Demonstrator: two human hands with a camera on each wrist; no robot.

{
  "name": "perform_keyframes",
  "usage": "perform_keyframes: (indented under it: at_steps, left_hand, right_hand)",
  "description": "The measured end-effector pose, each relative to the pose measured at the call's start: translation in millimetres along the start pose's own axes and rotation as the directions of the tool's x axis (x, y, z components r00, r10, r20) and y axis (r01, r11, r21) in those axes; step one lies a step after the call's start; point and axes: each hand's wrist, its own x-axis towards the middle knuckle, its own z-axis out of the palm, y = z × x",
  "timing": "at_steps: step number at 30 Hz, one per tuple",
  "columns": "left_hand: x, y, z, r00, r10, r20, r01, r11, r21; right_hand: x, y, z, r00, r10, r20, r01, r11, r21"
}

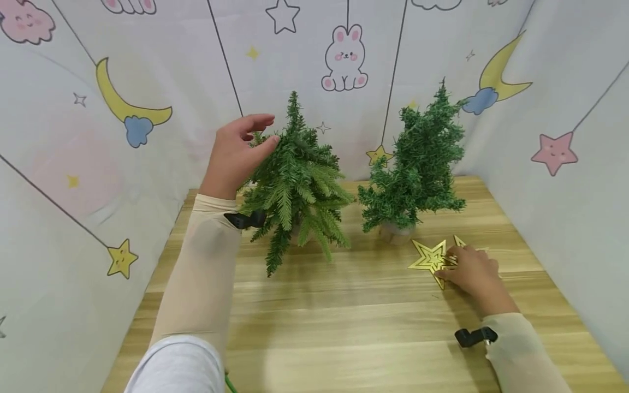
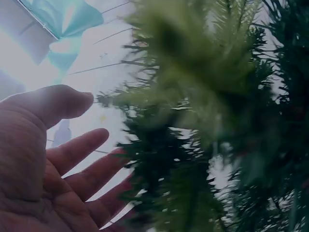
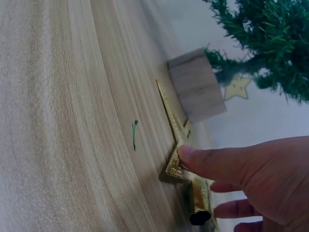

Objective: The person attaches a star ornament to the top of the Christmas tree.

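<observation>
A fuller artificial Christmas tree, with light and dark green branches, stands left of centre. My left hand is raised beside its upper branches, fingers spread and loosely bent, holding nothing; in the left wrist view, branches cover some fingertips. At the right, my right hand pinches a gold star tree topper lying on the table. Its thumb presses on the star in the right wrist view, near a gold tube. Points of a second gold star show behind the right hand, which hides the rest.
A slimmer, bent green tree stands behind the stars on a wood-look base. A small green scrap lies on the wooden table. Printed white curtains enclose the back and sides.
</observation>
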Motion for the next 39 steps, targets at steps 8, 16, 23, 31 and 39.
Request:
perform_keyframes:
  at_steps: [8, 16, 23, 31, 39]
  left_hand:
    - [12.6, -10.1, 9.2, 0.984, -0.089, 0.153, 0.078, 0.994, 0.074]
    - [17.0, -9.6, 15.6, 0.987, -0.092, 0.133, 0.084, 0.994, 0.070]
    - [21.1, -9.2, 19.5, 0.986, -0.112, 0.124, 0.108, 0.993, 0.036]
    - [20.8, -13.3, 22.5, 0.984, -0.124, 0.126, 0.122, 0.992, 0.030]
    - [20.5, -17.0, 26.3, 0.985, -0.119, 0.124, 0.117, 0.993, 0.021]
  right_hand:
    - [2.4, -1, -2, 1.000, 0.031, -0.004, -0.031, 0.999, 0.018]
    - [3.6, 2, -5, 0.996, 0.089, 0.031, -0.091, 0.994, 0.064]
    - [0.7, 0, -9, 0.988, 0.130, 0.085, -0.144, 0.970, 0.196]
    - [-3.2, -2, -13, 0.987, 0.096, 0.128, -0.131, 0.944, 0.303]
    - [-6.0, -3, -11, 0.972, 0.054, 0.230, -0.169, 0.840, 0.516]
